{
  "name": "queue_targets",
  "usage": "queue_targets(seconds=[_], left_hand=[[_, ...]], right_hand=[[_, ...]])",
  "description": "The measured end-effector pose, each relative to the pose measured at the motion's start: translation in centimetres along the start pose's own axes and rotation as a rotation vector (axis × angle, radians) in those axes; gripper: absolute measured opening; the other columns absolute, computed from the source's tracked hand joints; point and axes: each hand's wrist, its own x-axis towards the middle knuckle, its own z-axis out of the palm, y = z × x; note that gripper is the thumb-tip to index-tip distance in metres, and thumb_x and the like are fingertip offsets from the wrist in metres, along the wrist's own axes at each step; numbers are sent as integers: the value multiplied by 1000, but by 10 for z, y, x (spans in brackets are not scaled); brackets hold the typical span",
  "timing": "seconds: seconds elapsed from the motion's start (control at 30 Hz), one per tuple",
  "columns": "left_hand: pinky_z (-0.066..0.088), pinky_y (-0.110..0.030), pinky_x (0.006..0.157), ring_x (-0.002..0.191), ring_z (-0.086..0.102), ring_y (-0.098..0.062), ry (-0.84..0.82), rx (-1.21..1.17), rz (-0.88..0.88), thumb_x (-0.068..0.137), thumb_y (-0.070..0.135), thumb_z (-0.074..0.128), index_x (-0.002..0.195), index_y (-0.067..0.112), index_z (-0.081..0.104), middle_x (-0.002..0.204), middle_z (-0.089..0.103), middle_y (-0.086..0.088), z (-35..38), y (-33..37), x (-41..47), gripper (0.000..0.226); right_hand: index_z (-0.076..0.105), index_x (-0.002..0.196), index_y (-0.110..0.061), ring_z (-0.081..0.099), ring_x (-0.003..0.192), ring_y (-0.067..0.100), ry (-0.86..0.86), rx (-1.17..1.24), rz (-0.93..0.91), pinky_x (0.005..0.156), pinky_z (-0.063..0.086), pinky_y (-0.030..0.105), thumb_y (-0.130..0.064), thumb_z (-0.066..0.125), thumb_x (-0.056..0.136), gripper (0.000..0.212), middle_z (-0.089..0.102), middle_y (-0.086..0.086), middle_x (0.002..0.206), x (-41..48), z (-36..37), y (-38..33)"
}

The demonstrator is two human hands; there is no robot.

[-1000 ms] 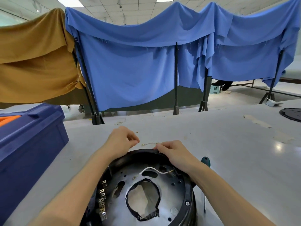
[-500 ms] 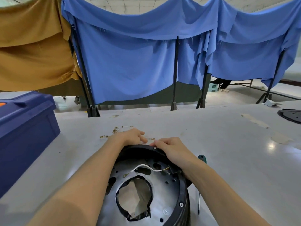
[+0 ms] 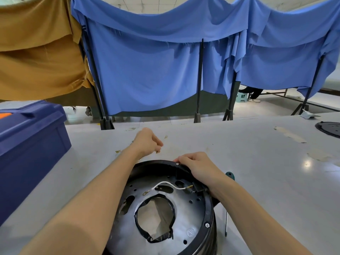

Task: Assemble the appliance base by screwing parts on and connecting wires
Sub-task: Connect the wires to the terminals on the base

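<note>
While reaching across the grey table (image 3: pixel 257 172), grips the far rim of the black appliance base (image 3: pixel 193 214), set near the front edge, with curled right hand (image 3: pixel 198 166), and hovers left hand (image 3: pixel 147 142) beyond it, fingers bunched downward, cannot tell whether pinching anything.

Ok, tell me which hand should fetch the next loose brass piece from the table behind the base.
Left. The left hand reaches past the base, fingertips right at the brass pieces, while the right hand grips the base's rim and steadies it.
</note>
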Motion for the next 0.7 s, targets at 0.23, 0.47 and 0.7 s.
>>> queue_targets(seconds=[0.23, 0.47, 0.7], left_hand=[[50, -22, 65, 73, 69, -12, -60, -544, 43, 76, -2, 77, 82, 11, 74, 72, 74, -3, -21, 25, -53, 14], [50, -21, 59, 68, 64, -15, 76, -690, -10, 75, -8, 76, 77, 10, 59, 76, 70, -6, -4, 20, -88, 24], [45, -13, 48, 49, 60, -1, 117, -810, -25, 74, -6, 77, 75, 10, 55, 65, 69, 2, -2, 20, -89, 28]], right_hand=[[77, 97, -11, 72, 77, 13, -37, 22, -101, 68, 54, 17, -30, 54, 100, 30, 77, 2, 86, -2, -2, 0], [80, 90, -13, 73, 84, 20, -66, 51, -248, 79, 57, 28, -22, 69, 90, 14, 77, 6, 85, -5, -1, 0], [80, 82, -10, 73, 82, 19, -86, 74, -242, 77, 57, 22, -14, 75, 84, 7, 77, 7, 86, -5, -1, 2]])
